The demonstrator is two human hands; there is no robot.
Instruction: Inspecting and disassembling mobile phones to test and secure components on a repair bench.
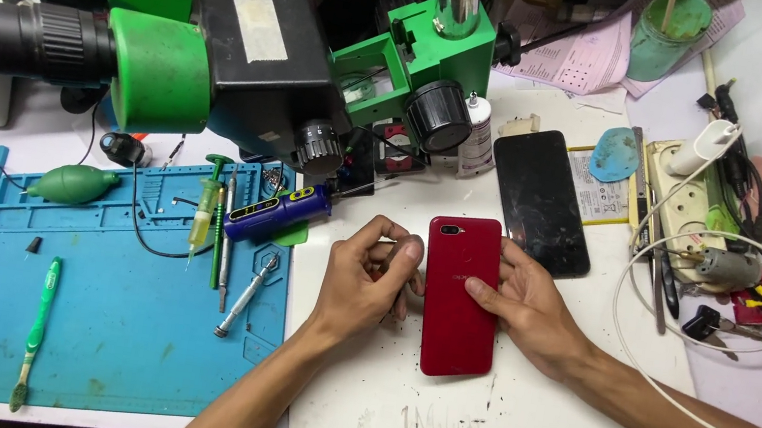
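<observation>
On a cluttered white worktop (pixel 376 392) beside a blue mat (pixel 117 326), the left hand (pixel 367 277) pinches a small tool; the right hand (pixel 528 299) lies open on a red phone (pixel 454 314).

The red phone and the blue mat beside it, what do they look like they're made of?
The red phone under both hands looks like glossy plastic or glass: smooth back with soft reflections; which one can't be told. The blue mat looks like matte silicone or rubber: dull surface, moulded compartments along its top edge, scuffs and stains.
</observation>
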